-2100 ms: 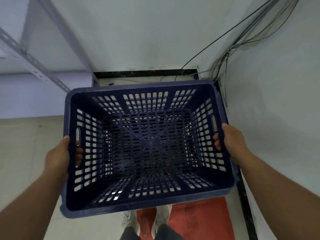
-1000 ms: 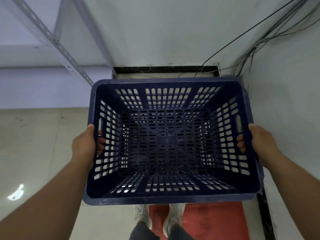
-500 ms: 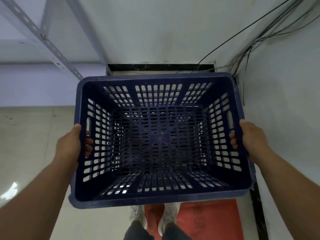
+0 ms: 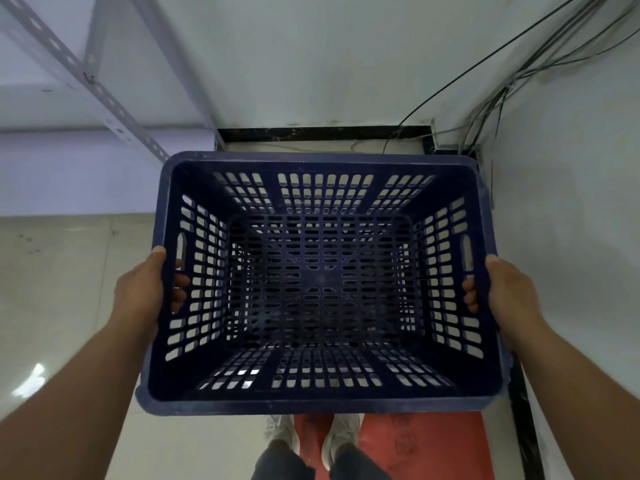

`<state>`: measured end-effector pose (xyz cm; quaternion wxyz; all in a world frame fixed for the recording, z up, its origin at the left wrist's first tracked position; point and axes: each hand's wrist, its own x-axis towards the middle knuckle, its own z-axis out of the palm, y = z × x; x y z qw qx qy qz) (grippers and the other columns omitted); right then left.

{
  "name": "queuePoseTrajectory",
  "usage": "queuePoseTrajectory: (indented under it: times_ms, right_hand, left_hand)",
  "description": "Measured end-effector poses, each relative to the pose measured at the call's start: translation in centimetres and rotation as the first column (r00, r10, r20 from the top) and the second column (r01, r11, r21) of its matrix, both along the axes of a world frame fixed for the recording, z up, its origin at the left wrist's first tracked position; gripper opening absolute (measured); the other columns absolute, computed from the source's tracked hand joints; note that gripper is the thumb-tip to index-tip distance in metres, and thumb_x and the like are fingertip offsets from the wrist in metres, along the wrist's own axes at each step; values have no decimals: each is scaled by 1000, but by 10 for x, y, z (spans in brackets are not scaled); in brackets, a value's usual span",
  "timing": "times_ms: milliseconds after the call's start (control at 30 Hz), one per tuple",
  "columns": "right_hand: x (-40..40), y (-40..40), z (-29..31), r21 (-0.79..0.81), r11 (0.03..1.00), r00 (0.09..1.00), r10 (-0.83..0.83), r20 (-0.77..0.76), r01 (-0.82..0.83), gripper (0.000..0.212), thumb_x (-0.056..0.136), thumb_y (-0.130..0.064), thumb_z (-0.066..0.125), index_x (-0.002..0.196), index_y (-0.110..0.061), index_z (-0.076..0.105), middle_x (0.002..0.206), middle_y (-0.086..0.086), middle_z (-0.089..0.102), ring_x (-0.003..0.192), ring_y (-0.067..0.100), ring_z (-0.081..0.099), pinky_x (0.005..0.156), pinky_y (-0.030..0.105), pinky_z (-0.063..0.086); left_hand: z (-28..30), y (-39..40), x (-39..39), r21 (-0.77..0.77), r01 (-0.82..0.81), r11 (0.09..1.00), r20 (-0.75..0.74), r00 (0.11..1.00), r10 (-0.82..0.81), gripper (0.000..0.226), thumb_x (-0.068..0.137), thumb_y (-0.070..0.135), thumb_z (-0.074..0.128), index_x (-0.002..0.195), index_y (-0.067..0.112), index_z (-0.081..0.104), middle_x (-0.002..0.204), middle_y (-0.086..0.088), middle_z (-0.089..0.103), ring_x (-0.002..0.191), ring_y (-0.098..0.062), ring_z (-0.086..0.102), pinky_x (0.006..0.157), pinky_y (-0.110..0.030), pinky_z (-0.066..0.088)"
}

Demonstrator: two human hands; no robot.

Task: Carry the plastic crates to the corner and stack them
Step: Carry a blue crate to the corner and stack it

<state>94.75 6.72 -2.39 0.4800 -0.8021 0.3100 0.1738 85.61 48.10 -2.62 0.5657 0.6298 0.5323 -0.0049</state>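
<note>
A dark blue perforated plastic crate [image 4: 322,407] is held level and open side up between both hands, over the floor at a room corner. The left hand [image 4: 140,292] clasps the left short wall at its handle slot, palm against the outside, thumb on the rim, fingers [image 4: 180,282] curled through to the inside. The right hand [image 4: 509,292] grips the opposite wall the same way, with fingertips [image 4: 470,296] showing inside the slot. Both grips are closed firmly on the crate; both forearms run back toward the near edge of the view.

The crate is empty. Through its slotted bottom more dark lattice shows directly below, though whether that is a second crate cannot be told.

Beyond the far rim, away from the grips, lies a strip of pale floor [image 4: 311,146] bounded by a black skirting band [image 4: 322,133] at the foot of the white wall. Outboard of the right hand the side wall stands close, with a bundle of black cables [image 4: 498,98] running down into the corner. Outboard of the left hand are light floor tiles [image 4: 62,271] and, further up, a perforated metal shelf upright [image 4: 104,98]. Below the near rim, between the forearms, the person's light shoes [image 4: 341,441] stand partly on a red mat [image 4: 433,445].
</note>
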Motion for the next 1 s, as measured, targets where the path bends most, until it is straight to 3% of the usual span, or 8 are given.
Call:
queuePoseTrajectory:
  times_ms: [267,500,733,1000]
  right_hand:
    - [11,0,4,-6,1000,1000,-3,-1,3,36,99,-32,34,103,-5,58,76,16,60,59,27,50,55,35,43]
    - [10,-6,1,-45,999,1000,24,12,-23,40,98,-36,34,92,-6,59,76,16,62,63,30,53,66,43,46]
    - [11,-4,2,-74,996,999,45,10,-44,41,99,-32,32,106,-1,58,74,17,62,57,28,53,56,36,45]
    - [10,-14,-1,-146,987,996,73,52,-65,41,100,-30,32,102,2,58,71,17,62,52,27,51,50,32,43]
  left_hand:
    - [-1,-4,-6,-24,-11,1000,-34,999,10,42,93,47,43,86,11,63,72,-11,61,58,-22,50,54,-32,41]
    - [0,-12,-8,-4,-22,1000,-34,999,22,42,92,47,43,86,11,63,72,-11,60,56,-21,48,51,-32,40]
    - [3,-20,-11,95,5,995,-44,999,-1,45,94,43,41,98,5,65,76,-14,61,58,-22,49,53,-32,42]
    - [2,-33,-7,150,12,989,-61,998,-2,46,92,42,42,100,3,64,77,-14,62,56,-22,49,52,-32,41]
